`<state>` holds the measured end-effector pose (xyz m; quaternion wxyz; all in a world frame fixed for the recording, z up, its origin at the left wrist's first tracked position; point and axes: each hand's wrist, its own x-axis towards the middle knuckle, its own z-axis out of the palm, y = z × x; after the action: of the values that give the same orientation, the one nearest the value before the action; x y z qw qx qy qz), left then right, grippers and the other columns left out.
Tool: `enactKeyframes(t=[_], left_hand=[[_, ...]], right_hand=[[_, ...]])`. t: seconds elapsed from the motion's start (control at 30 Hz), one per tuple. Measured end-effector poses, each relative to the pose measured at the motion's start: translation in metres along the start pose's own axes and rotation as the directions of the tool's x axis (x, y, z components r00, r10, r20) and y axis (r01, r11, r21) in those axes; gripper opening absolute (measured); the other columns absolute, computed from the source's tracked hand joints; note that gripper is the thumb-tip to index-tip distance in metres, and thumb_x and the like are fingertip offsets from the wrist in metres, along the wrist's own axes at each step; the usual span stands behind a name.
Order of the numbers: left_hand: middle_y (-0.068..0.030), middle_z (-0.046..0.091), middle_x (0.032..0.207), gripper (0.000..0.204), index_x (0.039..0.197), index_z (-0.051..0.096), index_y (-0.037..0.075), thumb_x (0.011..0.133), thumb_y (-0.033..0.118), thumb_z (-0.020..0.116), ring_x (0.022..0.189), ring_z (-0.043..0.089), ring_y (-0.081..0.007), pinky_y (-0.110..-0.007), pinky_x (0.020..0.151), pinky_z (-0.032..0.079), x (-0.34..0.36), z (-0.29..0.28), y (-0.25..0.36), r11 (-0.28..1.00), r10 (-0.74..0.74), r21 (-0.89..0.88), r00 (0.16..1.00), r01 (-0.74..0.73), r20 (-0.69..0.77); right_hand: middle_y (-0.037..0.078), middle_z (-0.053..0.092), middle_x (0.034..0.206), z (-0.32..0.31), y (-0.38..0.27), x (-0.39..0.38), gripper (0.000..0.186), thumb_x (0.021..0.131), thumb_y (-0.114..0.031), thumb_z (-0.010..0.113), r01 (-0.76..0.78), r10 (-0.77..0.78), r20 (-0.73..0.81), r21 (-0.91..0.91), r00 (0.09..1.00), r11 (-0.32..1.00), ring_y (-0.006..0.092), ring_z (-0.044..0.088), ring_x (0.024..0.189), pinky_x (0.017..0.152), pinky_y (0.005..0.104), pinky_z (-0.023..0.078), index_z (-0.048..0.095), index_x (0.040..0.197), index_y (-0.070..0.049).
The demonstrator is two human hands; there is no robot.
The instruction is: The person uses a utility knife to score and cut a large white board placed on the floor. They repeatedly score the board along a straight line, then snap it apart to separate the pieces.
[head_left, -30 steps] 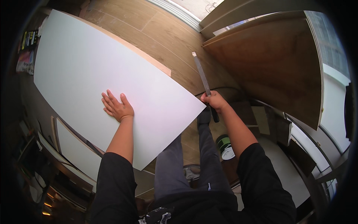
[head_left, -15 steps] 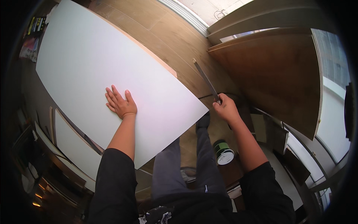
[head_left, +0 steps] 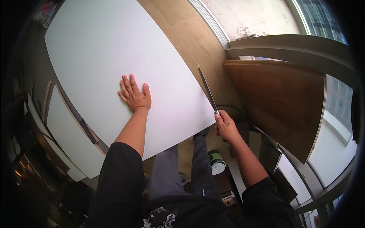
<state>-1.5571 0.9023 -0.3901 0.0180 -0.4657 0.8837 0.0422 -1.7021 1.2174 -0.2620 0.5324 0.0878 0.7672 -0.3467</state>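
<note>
A large white board [head_left: 95, 45] lies flat in front of me, its near right corner pointing toward my right hand. My left hand [head_left: 136, 95] rests palm down on the board with its fingers spread. Just off the board's right edge, my right hand [head_left: 226, 125] is closed round the handle of a long, narrow flat file [head_left: 207, 89]. The file's dark blade points up and away, beside the board's edge. A silver collar shows above my thumb; most of the handle is hidden in my fist.
Brown wooden panels [head_left: 277, 102] lean at the right. A green and white tub [head_left: 216, 163] stands on the floor near my legs. Narrow white board pieces [head_left: 72, 133] lie left of the large board. A floor track [head_left: 209, 21] runs at the far side.
My view has shifted, so the board, tub and panels sit differently. The file has come closer to the board's right edge and stands more upright. My left hand stays flat on the board.
</note>
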Motion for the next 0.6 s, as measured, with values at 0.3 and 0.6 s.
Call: enactKeyframes(t=[0.3,0.6], left_hand=[[-0.0057,0.009,0.171,0.074,0.162,0.019,0.022,0.1,0.053,0.044,0.157,0.006,-0.0273,-0.056,0.124,-0.001,0.001,-0.0013,-0.0004,1.0,-0.008,-0.009,0.999,0.008,0.031],[-0.006,0.011,0.171,0.074,0.162,0.022,0.021,0.099,0.05,0.047,0.157,0.008,-0.0271,-0.054,0.124,-0.002,0.0018,-0.0041,0.0019,1.0,-0.014,-0.021,0.999,0.015,0.034]], right_hand=[[0.005,0.054,0.064,-0.0006,-0.0098,0.0045,0.027,0.106,-0.031,0.05,-0.009,0.01,0.025,-0.049,1.0,0.999,0.0149,0.056,0.051,0.052,0.0323,0.049,0.057,0.109,-0.005],[0.005,0.054,0.063,0.0,-0.0092,0.0026,0.031,0.106,-0.035,0.049,-0.027,0.03,0.02,-0.13,0.999,0.991,0.015,0.056,0.05,0.051,0.0321,0.047,0.057,0.102,-0.005]])
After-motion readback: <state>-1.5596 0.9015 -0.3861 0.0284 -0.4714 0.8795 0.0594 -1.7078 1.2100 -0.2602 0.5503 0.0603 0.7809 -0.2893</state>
